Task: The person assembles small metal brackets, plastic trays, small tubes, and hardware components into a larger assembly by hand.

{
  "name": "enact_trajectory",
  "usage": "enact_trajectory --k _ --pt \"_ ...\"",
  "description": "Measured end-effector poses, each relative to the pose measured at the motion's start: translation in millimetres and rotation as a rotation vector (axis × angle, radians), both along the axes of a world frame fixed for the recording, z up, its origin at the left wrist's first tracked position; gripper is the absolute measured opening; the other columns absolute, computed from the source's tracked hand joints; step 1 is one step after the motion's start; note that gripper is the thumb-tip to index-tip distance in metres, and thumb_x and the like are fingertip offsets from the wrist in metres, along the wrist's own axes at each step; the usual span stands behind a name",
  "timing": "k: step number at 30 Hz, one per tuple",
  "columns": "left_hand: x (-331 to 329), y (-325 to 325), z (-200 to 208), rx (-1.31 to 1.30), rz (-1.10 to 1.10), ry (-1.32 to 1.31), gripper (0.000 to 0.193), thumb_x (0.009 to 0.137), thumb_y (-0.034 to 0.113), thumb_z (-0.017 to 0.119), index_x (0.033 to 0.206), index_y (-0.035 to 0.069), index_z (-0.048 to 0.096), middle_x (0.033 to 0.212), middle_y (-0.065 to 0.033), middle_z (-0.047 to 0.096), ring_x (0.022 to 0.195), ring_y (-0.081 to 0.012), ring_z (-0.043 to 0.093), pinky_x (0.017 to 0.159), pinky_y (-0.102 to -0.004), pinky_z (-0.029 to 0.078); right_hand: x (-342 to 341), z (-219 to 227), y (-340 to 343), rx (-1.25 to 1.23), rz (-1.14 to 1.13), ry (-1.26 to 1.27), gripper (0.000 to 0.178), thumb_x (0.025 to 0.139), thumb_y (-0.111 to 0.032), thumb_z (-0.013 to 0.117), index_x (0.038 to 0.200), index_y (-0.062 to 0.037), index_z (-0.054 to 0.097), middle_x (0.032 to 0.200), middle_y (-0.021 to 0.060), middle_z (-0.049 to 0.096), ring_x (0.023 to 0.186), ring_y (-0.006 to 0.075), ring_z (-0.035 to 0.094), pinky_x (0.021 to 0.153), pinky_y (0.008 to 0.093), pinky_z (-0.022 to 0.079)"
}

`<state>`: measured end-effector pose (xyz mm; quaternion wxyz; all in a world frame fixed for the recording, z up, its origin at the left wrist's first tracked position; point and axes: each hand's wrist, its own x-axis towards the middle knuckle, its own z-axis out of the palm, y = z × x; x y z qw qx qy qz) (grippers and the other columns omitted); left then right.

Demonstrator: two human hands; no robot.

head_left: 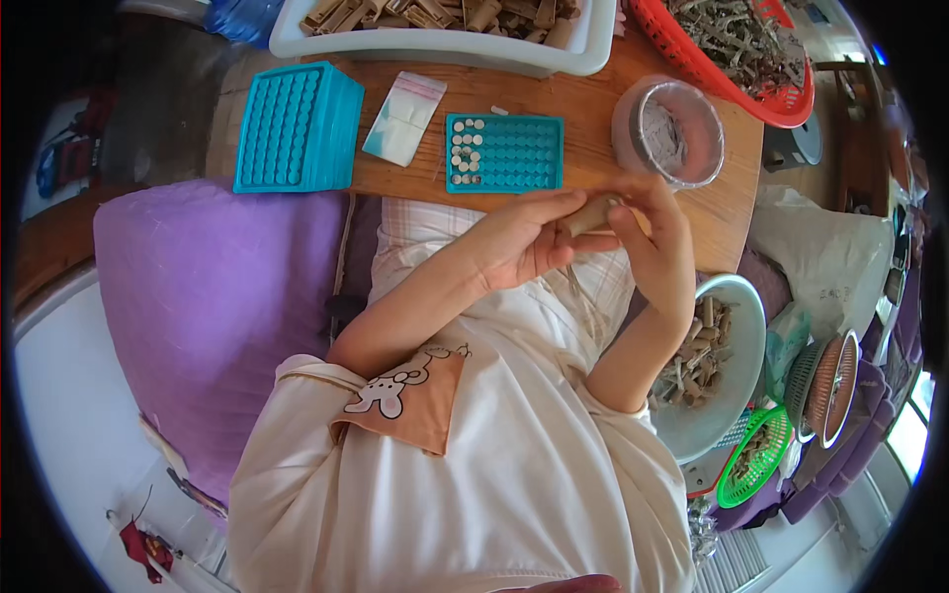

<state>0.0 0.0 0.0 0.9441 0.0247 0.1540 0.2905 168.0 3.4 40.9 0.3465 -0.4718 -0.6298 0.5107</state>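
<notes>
A short brown tube-shaped piece [590, 216] is held up over my lap, just off the table's near edge. My left hand [534, 237] has its fingers and thumb around the piece's left end. My right hand [654, 232] closes on the other end, its thumb against the tip; whether a small part is pinched there I cannot make out. Just beyond my left hand, on the table, lies a teal tray [524, 153] with rows of round hollows, several of them at the left filled with small white discs. A clear tub [710, 163] with greyish contents stands past my right hand.
Stacked teal trays [299, 127] and a white packet [405, 119] lie left on the wooden table [593, 104]. Behind are a white bin [435, 42] of brown pieces and a red basket [682, 61]. A pale basin [748, 346] and a green basket [727, 489] sit at my right.
</notes>
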Motion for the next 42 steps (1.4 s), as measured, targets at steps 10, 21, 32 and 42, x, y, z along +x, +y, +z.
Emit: enact_trajectory --k 10,21,32,42 --pt "-38 37 29 0.493 0.375 0.658 0.03 0.084 0.022 0.047 0.11 0.006 0.045 0.103 -0.0049 0.054 0.087 -0.0093 0.052 0.062 -0.018 0.043 104 73 -87 -0.091 -0.84 -0.977 0.022 0.076 -0.011 0.056 0.097 -0.006 0.056 0.086 0.0084 0.056 0.07 0.0152 0.053 0.061 0.0264 0.043" --pt "-32 195 11 1.898 0.054 2.206 0.013 0.07 0.005 0.054 0.08 0.003 0.062 0.093 -0.0091 0.056 0.086 -0.0247 0.053 0.074 -0.0361 0.046 69 63 1 0.172 -0.341 -0.796 0.03 0.074 -0.012 0.057 0.102 -0.0019 0.053 0.096 0.0159 0.056 0.091 0.0271 0.053 0.078 0.0326 0.04" --pt "-33 196 24 1.841 -0.027 2.199 0.017 0.079 0.011 0.05 0.094 0.005 0.053 0.093 -0.0101 0.054 0.087 -0.0256 0.053 0.072 -0.034 0.047 76 21 156 0.423 -0.544 -0.517 0.019 0.075 -0.019 0.057 0.088 -0.0062 0.06 0.08 0.012 0.061 0.071 0.0184 0.058 0.065 0.0282 0.044" --pt "-24 146 44 1.597 0.518 1.673 0.017 0.078 0.019 0.055 0.091 0.009 0.061 0.088 -0.0068 0.057 0.072 -0.019 0.055 0.061 -0.0265 0.044 54 -24 277 0.812 -0.138 -1.093 0.021 0.067 -0.023 0.061 0.084 -0.0118 0.063 0.079 0.0175 0.056 0.084 0.031 0.051 0.077 0.0392 0.04"
